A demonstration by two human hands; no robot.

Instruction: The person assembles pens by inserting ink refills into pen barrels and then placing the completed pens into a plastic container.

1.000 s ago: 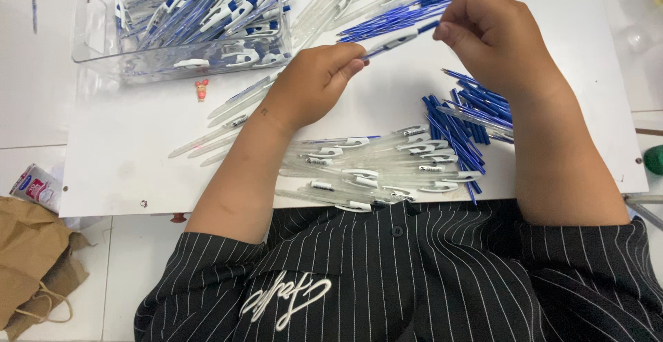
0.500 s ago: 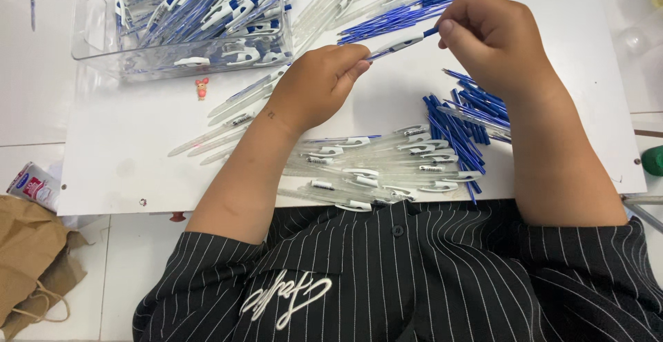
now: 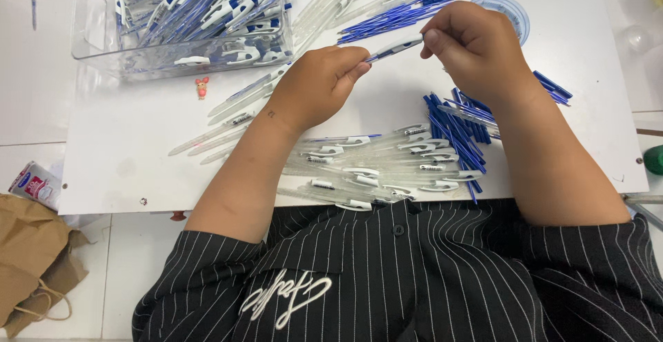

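hands meet above the white counter (image 3: 138,155), left hand (image 3: 314,86) and right hand (image 3: 476,45) each with fingers pinched on one end of a slim blue-and-clear plastic pen (image 3: 394,47), best kept level and straight while its parts join.

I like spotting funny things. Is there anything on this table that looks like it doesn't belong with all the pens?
Yes: a tiny pink figurine stands alone on the white board, just below the clear box of pens. Everything else there is pen parts. Both hands, left hand and right hand, hold one pen between them.
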